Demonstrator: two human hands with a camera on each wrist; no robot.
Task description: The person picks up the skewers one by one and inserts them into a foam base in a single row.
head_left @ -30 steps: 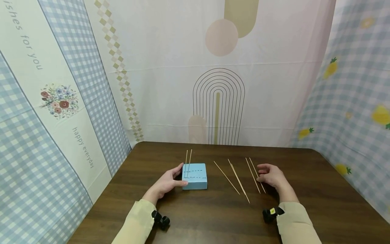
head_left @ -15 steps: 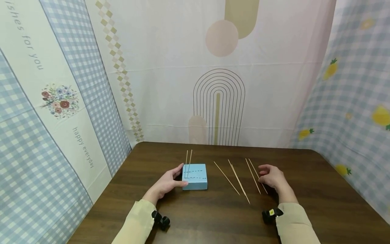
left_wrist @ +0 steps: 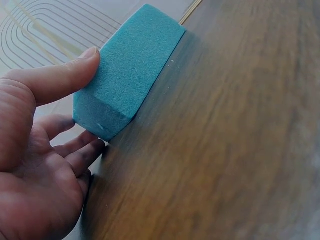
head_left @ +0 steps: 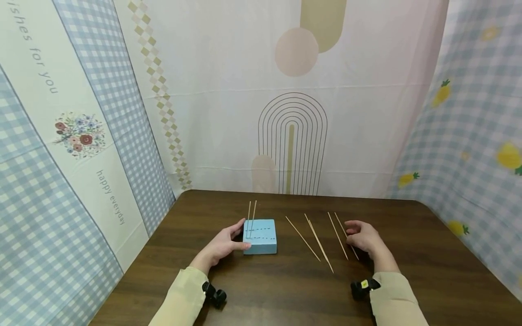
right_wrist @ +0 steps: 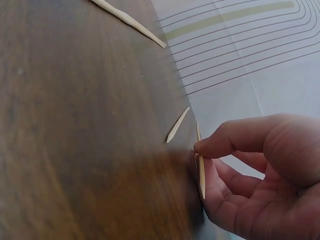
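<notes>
Head view: grips with the left hand, thumb at the near left corner and fingers along the left side, one blue block, set flat on the brown table left of the middle. Carries on top two rows of dark marks and, near the left edge, two standing sticks, slightly tilted. Pinches with the right hand, thumb and fingertips close together, the pinched stick, rightmost of all. Includes, between block and right hand, four more on the table: one slanting stick nearest the block, two overlapping sticks, and one neighbouring stick just beside the pinched one; totals seven sticks and one block. Left wrist view: shows the left hand moderately open around the block, thumb pressed along one edge, fingers bent at the near end, palm apart from it. Includes two blurred pale sticks at upper left and stick ends beyond the far corner, too small to count. Right wrist view: shows a narrow pinch on one stick, both pointed ends exposed; unclear whether lifted or resting on the table. Includes the neighbouring stick, well apart from the overlapping ones above.
</notes>
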